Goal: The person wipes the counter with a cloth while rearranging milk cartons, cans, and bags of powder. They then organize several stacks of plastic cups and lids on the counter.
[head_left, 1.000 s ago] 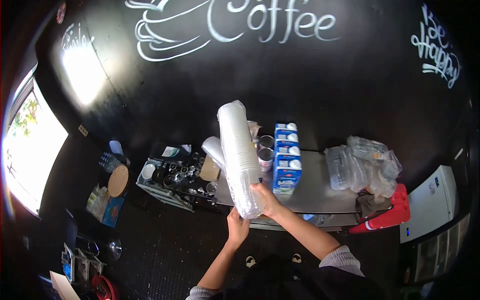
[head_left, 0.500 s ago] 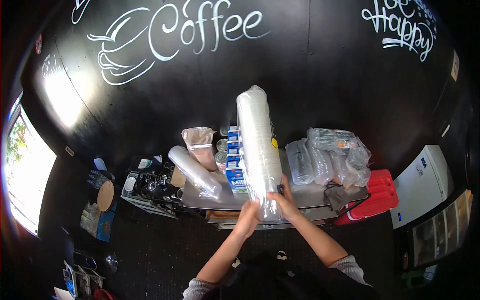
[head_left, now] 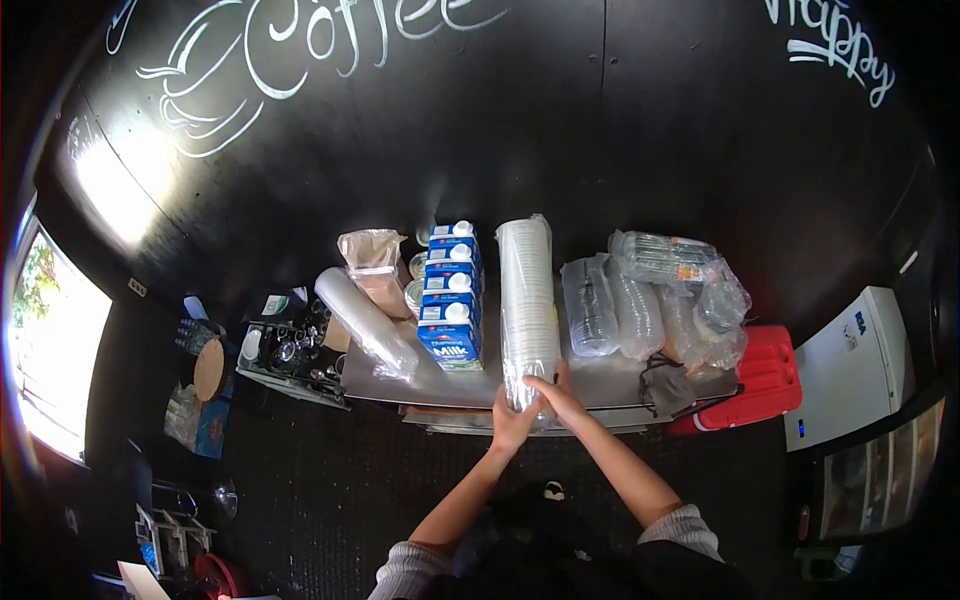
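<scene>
A long clear plastic sleeve of stacked white cups or lids (head_left: 527, 290) lies over the metal table, pointing away from me. My left hand (head_left: 513, 424) is closed on the left side of its near end. On the right side of that end, my right hand (head_left: 559, 398) grips it too. Just left of the sleeve stands a row of blue and white milk cartons (head_left: 450, 341) with white caps. To its right are plastic-wrapped stacks of clear cups (head_left: 590, 306). Whether the sleeve rests fully on the table cannot be made out.
The metal table (head_left: 480, 386) stands against a black wall. On its left side are another plastic sleeve (head_left: 366, 325), a brown bag (head_left: 378, 277) and cans. A dark grey pouch (head_left: 668, 387) hangs near the right front edge. Beyond are a red cooler (head_left: 768, 377) and a white fridge (head_left: 850, 370).
Both hands have lowered the sleeve toward the table, between the milk cartons and the wrapped cups. The cartons, partly covered before, now show. The view has tilted down slightly.
</scene>
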